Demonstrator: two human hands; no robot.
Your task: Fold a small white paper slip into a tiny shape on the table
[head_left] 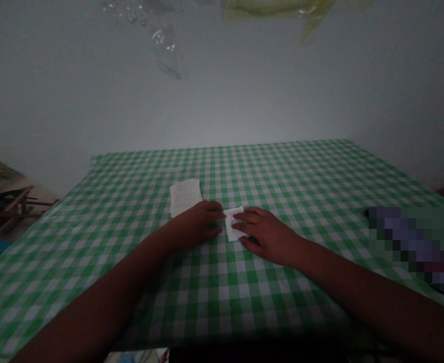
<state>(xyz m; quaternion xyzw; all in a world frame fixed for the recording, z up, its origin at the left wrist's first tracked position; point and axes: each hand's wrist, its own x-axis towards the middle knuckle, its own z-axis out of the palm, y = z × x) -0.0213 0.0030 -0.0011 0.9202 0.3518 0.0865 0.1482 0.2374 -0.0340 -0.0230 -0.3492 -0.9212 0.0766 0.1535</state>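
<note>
- we face a green-and-white checked cloth-covered surface (222, 295)
- our left hand (202, 222) and right hand (263, 232) are loosely spread, clamping nothing
- small white rectangular printed paper (230, 231) lies between them, partly under our right hand, the nearer, long axis pointing away

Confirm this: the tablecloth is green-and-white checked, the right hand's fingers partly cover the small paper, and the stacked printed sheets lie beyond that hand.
One thing is wrong: the stacked printed sheets lie beyond the left hand, not the right hand, as the head view shows. The rest stands.
</note>
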